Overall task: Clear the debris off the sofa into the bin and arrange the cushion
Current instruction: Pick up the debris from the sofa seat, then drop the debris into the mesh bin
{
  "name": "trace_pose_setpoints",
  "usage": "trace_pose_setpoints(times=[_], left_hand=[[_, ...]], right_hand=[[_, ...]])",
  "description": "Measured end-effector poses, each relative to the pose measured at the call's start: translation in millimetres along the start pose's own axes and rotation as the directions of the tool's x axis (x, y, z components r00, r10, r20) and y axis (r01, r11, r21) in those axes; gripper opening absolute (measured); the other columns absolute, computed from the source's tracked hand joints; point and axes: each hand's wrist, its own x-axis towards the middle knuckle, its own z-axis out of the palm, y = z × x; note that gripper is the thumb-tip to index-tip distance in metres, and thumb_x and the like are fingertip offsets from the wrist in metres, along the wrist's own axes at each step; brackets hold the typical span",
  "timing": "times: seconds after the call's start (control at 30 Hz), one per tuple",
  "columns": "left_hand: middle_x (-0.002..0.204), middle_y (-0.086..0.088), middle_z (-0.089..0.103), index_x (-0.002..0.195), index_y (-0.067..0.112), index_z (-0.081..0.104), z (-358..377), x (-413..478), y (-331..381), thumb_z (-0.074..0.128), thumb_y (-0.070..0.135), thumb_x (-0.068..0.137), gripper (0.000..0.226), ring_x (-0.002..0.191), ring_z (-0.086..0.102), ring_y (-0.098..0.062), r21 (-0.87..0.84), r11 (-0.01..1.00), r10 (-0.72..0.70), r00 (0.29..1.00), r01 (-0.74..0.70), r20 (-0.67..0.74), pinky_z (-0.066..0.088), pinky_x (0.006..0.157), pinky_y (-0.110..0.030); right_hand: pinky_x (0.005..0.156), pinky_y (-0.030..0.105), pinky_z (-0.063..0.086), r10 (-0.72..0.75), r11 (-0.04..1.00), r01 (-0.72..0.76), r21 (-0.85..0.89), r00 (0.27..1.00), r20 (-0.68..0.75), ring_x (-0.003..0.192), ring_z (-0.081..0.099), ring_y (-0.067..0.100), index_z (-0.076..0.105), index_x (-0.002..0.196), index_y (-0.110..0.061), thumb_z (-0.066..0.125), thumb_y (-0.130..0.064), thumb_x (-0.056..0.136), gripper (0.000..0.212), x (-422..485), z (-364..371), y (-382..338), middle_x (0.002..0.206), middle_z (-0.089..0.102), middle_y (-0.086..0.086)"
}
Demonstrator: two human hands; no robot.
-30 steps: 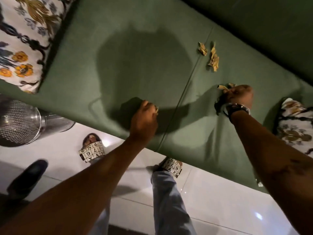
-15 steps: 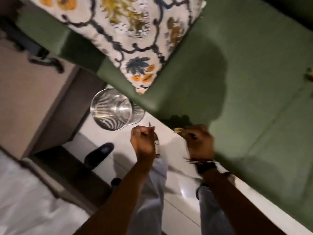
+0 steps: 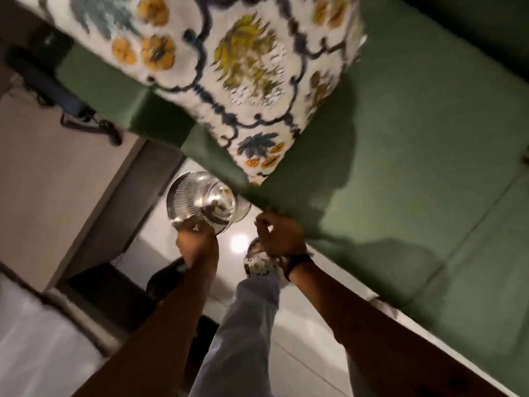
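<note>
Right, my left hand (image 3: 197,243) sits curled at the bin (image 3: 200,204) rim, contents hidden, my right hand (image 3: 279,234) pinched shut at its three o'clock, so I'd release squarely over the mouth, cushion (image 3: 229,73) up at twelve o'clock on the sofa (image 3: 400,181).

dim, motion-blurred; glare spot on floor (image 3: 239,242); shadow across sofa (image 3: 400,167).

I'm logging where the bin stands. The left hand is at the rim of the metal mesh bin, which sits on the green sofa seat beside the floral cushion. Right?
Not quite. The head view shows the mesh bin on the pale floor below the sofa edge, not on the seat. The left hand is at its rim, near the floral cushion.
</note>
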Motion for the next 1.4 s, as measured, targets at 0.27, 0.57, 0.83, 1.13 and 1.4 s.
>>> trace_pose_setpoints(times=[0.27,0.57,0.83,1.13,1.4], left_hand=[[0.092,-0.009,0.073,0.101,0.013,0.072,123,-229,116,0.069,0.012,0.088,0.013,0.084,0.069,-0.024,-0.265,0.699,0.686,0.517,-0.664,0.512,0.054,0.079,-0.034],[0.145,-0.017,0.042,0.139,0.019,0.048,340,-371,237,0.070,0.021,0.085,0.058,0.132,0.046,-0.032,-0.161,0.308,0.665,0.091,-0.937,0.741,0.041,0.107,-0.039],[0.099,-0.018,0.063,0.087,0.006,0.067,319,-352,210,0.069,0.016,0.086,0.010,0.086,0.063,-0.033,-0.200,0.379,0.790,0.203,-0.904,0.578,0.048,0.077,-0.034],[0.092,-0.008,0.068,0.088,0.018,0.070,112,-171,34,0.070,0.013,0.086,0.006,0.089,0.067,-0.028,-0.317,0.864,0.477,0.836,-0.391,0.270,0.055,0.088,-0.040],[0.099,-0.022,0.072,0.110,0.004,0.067,25,55,-44,0.067,0.005,0.086,0.024,0.084,0.066,-0.028,-0.237,0.968,0.140,0.963,-0.084,0.229,0.056,0.068,-0.032]], right_hand=[[0.069,0.039,0.057,0.266,0.956,-0.281,0.086,0.699,-0.664,0.067,0.065,0.030,0.063,0.114,-0.010,0.067,-0.019,0.085,0.030,-51,-256,165,0.114,0.063,0.018],[0.079,0.035,0.048,0.356,0.903,-0.431,-0.004,0.752,-0.554,0.092,0.061,0.033,0.058,0.117,-0.019,0.057,-0.032,0.091,0.029,-10,-397,323,0.117,0.051,0.014],[0.075,0.027,0.045,0.317,0.937,-0.341,0.075,0.741,-0.592,0.084,0.062,0.031,0.072,0.097,-0.011,0.060,-0.013,0.089,0.014,-35,-372,318,0.099,0.065,0.016],[0.070,0.023,0.046,0.085,0.996,-0.067,0.066,0.938,-0.337,0.071,0.067,0.029,0.073,0.083,-0.008,0.077,0.000,0.073,0.013,-53,-170,136,0.084,0.069,0.018],[0.090,0.045,0.046,-0.074,0.991,0.090,-0.100,0.985,0.155,0.111,0.057,0.038,0.051,0.129,-0.003,0.060,-0.022,0.091,0.043,28,52,-22,0.124,0.059,0.024]])
